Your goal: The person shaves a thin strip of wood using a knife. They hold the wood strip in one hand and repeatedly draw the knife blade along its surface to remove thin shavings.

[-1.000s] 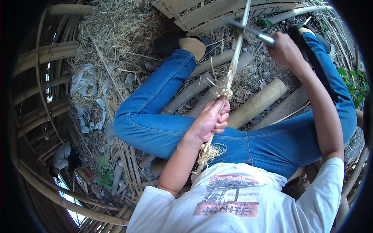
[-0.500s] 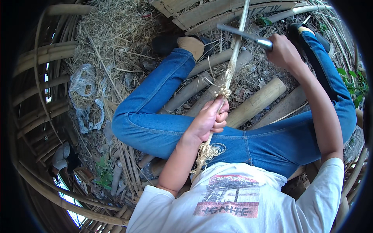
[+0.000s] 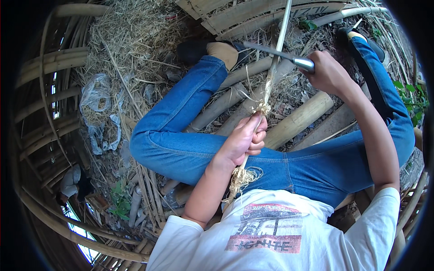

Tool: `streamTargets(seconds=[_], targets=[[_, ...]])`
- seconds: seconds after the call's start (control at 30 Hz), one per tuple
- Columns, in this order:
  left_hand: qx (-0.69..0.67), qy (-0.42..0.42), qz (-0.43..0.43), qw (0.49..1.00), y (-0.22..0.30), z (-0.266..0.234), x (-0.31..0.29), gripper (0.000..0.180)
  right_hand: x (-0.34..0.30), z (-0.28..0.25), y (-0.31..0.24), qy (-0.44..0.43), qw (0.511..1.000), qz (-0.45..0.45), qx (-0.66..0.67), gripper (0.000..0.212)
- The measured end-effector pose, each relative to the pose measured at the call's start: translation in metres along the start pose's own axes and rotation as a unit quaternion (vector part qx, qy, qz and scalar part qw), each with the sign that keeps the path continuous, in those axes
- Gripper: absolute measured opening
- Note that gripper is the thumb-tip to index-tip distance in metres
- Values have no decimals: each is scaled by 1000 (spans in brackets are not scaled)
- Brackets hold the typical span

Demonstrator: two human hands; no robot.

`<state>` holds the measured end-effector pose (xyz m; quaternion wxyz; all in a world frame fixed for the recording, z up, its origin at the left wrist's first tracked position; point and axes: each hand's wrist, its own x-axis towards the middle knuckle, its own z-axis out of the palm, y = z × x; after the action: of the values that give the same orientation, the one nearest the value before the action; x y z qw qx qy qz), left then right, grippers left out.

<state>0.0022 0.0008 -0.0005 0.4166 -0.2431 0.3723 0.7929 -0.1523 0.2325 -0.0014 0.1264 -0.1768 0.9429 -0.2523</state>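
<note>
My left hand (image 3: 248, 141) is wrapped round a pale thin stick (image 3: 273, 74), which looks like split bamboo and slants up and away to the right. Curled shavings (image 3: 261, 108) cling to the stick just above my fist, and a tangle of fine shavings (image 3: 243, 180) hangs below it. My right hand (image 3: 328, 73) grips the handle of a knife (image 3: 304, 64). Its blade lies across the stick, pointing left, some way above my left hand. Whether the edge is cutting in cannot be made out.
Bamboo poles (image 3: 300, 118) lie on the ground between my bent legs. Wooden boards (image 3: 239, 20) stand at the far side. Dry straw (image 3: 131, 36) and a crumpled plastic bag (image 3: 96, 97) lie to the left, beside a bamboo slat wall (image 3: 52, 63).
My right hand has drawn the knife down along the stick, nearer to my left hand. My left hand keeps its place and its hold on the stick.
</note>
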Motion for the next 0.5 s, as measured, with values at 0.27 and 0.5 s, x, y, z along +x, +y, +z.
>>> streamTargets(seconds=[0.27,0.5], targets=[[-1,-4,1,1000,0,-2,0,38,1,-2,-1,1,1000,1,-5,13],[-2,2,1,1000,2,2,1,38,8,-1,5,44,997,-13,-56,13]])
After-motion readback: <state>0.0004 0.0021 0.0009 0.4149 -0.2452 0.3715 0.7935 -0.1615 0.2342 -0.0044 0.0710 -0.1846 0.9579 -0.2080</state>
